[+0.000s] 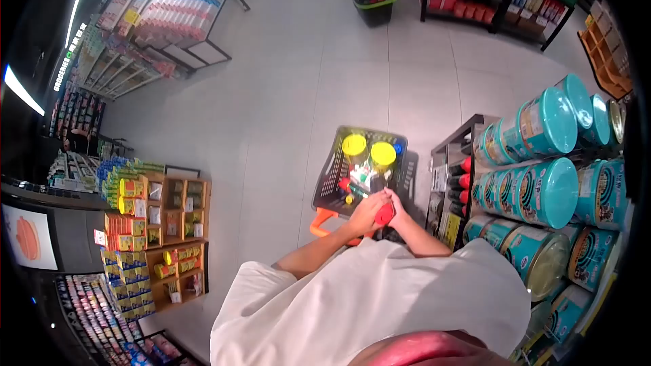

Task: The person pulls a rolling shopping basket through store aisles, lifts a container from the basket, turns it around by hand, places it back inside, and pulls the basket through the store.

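Note:
Both my hands are closed round a dark bottle with a red cap [384, 215]. My left hand [367, 213] wraps it from the left and my right hand [401, 210] from the right. The bottle's body is mostly hidden by my fingers. Just beyond my hands is a dark shopping basket [329, 171] with an orange handle [323, 221]. Inside it stand two containers with yellow lids, a left one [354, 144] and a right one [383, 154]. Smaller packed items lie nearer to me in the basket, partly covered by my hands.
Close on my right, a shelf holds teal tins [548, 193] and red-capped dark bottles [464, 181]. A wooden rack [178, 220] with yellow packs stands left. Ahead, another basket [375, 5] with a green rim sits on the floor by a person's feet, near black shelves [498, 27].

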The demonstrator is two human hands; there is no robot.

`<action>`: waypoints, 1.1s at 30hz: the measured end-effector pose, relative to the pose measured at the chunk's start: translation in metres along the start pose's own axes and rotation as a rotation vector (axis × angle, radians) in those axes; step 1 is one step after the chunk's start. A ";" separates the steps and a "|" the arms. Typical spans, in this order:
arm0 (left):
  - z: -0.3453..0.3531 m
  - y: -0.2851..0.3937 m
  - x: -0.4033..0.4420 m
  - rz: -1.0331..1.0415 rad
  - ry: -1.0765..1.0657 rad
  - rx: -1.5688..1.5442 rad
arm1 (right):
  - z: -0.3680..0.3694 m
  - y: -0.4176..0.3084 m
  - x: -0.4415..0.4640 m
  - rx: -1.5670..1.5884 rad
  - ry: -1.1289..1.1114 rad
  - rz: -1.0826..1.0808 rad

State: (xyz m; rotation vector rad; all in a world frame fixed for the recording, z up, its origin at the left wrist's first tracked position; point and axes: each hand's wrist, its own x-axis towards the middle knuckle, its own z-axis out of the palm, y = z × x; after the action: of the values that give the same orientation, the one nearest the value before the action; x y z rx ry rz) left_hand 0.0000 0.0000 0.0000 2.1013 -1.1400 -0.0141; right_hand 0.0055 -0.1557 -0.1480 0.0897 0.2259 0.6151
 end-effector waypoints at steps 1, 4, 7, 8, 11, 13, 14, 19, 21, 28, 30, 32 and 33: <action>0.001 0.033 -0.054 -0.083 -0.055 -0.032 | -0.019 0.066 -0.033 0.088 0.050 0.027; 0.043 0.029 -0.038 -0.389 -0.067 -0.036 | 0.042 0.042 -0.064 -0.099 0.494 -0.025; 0.081 0.026 -0.072 -0.538 -0.025 -0.277 | -0.004 0.036 -0.067 -0.146 0.825 0.075; 0.090 0.030 -0.081 -0.616 -0.023 -0.395 | -0.015 0.036 -0.071 -0.160 0.874 0.110; 0.096 0.024 -0.087 -0.715 -0.051 -0.473 | -0.035 0.037 -0.070 -0.112 0.856 0.181; 0.099 0.011 -0.087 -0.722 -0.081 -0.492 | -0.066 0.039 -0.064 -0.103 0.839 0.114; 0.101 0.006 -0.087 -0.760 -0.032 -0.473 | -0.061 0.035 -0.061 -0.105 0.846 0.131; 0.081 -0.018 -0.119 -0.933 -0.201 -0.169 | -0.055 0.034 -0.050 -0.153 0.878 0.196; 0.062 -0.026 -0.136 -0.958 -0.329 0.089 | -0.060 0.037 -0.040 -0.258 0.920 0.181; 0.032 -0.048 -0.161 -0.789 -0.149 0.058 | -0.122 0.016 0.021 -1.193 0.987 0.244; 0.033 -0.039 -0.162 -0.729 -0.021 0.199 | -0.172 0.000 0.050 -1.530 0.951 0.298; 0.039 -0.032 -0.171 -0.728 0.068 0.305 | -0.233 -0.003 0.073 -1.861 0.938 0.321; 0.041 -0.030 -0.172 -0.741 0.101 0.342 | -0.241 -0.002 0.078 -1.914 0.903 0.343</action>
State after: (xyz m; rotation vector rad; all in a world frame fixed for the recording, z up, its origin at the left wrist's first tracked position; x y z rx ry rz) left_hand -0.0970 0.1112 -0.1028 2.6844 -0.2629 -0.0645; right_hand 0.0116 -0.1081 -0.3963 -2.0624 0.4042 0.9614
